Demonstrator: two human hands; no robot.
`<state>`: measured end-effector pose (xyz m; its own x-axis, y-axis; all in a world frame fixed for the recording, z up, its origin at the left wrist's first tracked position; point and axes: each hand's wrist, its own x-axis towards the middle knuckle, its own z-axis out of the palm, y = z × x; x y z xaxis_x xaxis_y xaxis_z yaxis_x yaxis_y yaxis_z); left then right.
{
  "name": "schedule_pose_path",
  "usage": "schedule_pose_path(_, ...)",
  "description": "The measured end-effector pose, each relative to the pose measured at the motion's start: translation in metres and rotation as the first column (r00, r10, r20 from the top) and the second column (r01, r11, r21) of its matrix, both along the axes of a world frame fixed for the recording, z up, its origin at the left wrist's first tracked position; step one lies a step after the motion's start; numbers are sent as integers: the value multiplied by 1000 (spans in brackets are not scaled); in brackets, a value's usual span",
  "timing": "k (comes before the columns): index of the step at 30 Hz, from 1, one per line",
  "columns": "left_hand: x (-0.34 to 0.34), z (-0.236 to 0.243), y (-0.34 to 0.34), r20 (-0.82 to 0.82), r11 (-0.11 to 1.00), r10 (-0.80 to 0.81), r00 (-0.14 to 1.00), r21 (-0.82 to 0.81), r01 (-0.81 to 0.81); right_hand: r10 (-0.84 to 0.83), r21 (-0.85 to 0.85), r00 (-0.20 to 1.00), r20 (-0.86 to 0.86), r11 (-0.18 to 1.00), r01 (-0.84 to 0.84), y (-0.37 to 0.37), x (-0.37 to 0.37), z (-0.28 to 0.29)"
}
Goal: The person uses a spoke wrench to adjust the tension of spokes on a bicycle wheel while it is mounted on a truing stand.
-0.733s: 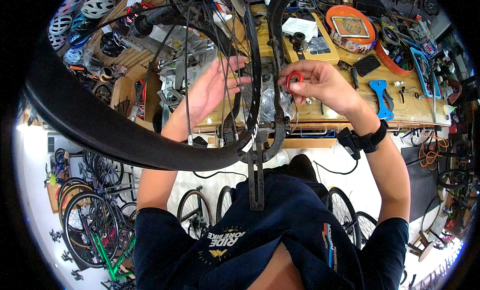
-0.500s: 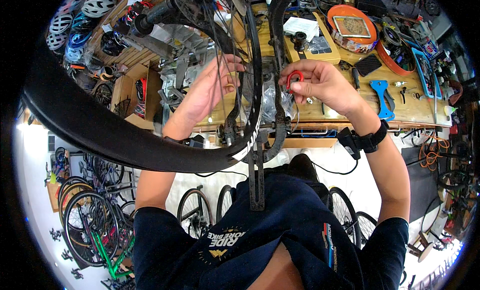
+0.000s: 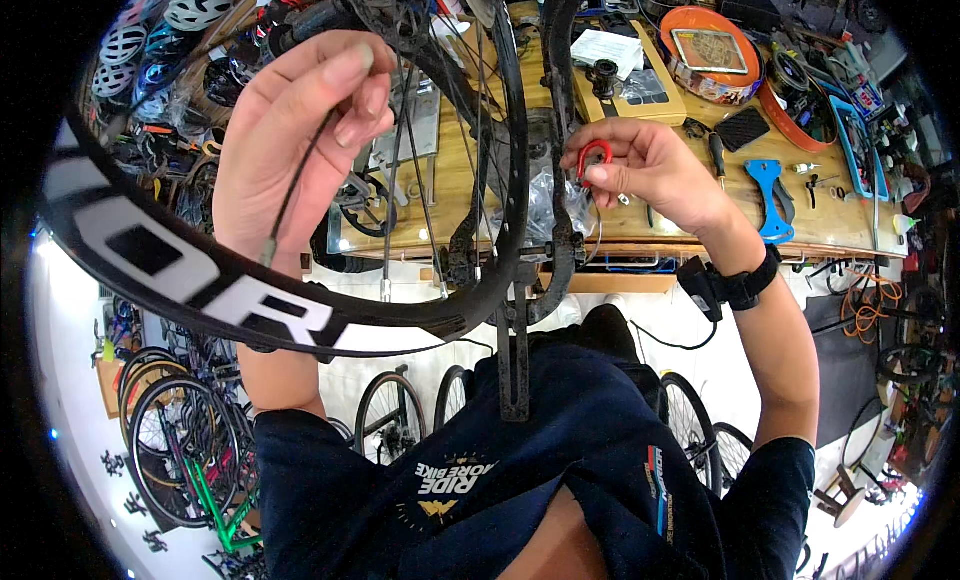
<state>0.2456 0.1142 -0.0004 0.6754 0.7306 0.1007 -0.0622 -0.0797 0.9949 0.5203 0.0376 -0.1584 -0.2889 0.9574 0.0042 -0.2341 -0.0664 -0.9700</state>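
Observation:
A bicycle wheel (image 3: pixel 455 323) with a black rim and white lettering stands in a black truing stand (image 3: pixel 513 375). At the wheel's left part, my left hand (image 3: pixel 290 130) is raised close to the camera. Its fingers are curled around a dark spoke (image 3: pixel 300 180), which runs up from the rim and disappears under them. My right hand (image 3: pixel 650 170), beside the stand's right arm (image 3: pixel 560 150), pinches a round red spoke wrench (image 3: pixel 594 158) between thumb and fingers. The wrench is to the right of the rim, apart from the spokes.
Behind the stand is a wooden workbench (image 3: pixel 700 220) with a blue tool (image 3: pixel 768 202), a screwdriver (image 3: pixel 716 160), a yellow box (image 3: pixel 650 100) and an orange round tin (image 3: pixel 705 55). Helmets (image 3: pixel 198 5) hang at the far left. Bicycles (image 3: pixel 185 445) stand on the floor below.
My left hand has moved left and up, from beside the stand to the wheel's left part. The wheel has turned, bringing large white lettering into view. My right hand still holds the spoke wrench.

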Motion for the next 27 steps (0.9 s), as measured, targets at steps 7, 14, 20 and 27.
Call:
schedule_pose_path(7, -1, -43, -5, -50, 999, 38, 998, 38, -36, -2, 10, 1000, 2, 1000, 2, -4, 6, -5)
schedule_pose_path(14, 2, -71, -2, -232, 999, 23, 972, 46, -12, -4, -13, 1000, -22, 1000, 4, -4, 6, -7)
schedule_pose_path(20, 0, -61, -3, -123, 994, 51, 991, 104, -38, 11, -8, 1000, -5, 1000, -11, -4, 4, -4)
schedule_pose_path(27, -4, -26, 3, 148, 998, -65, 987, 4, 65, 29, -5, 999, -25, 1000, -29, -2, 1, -3)
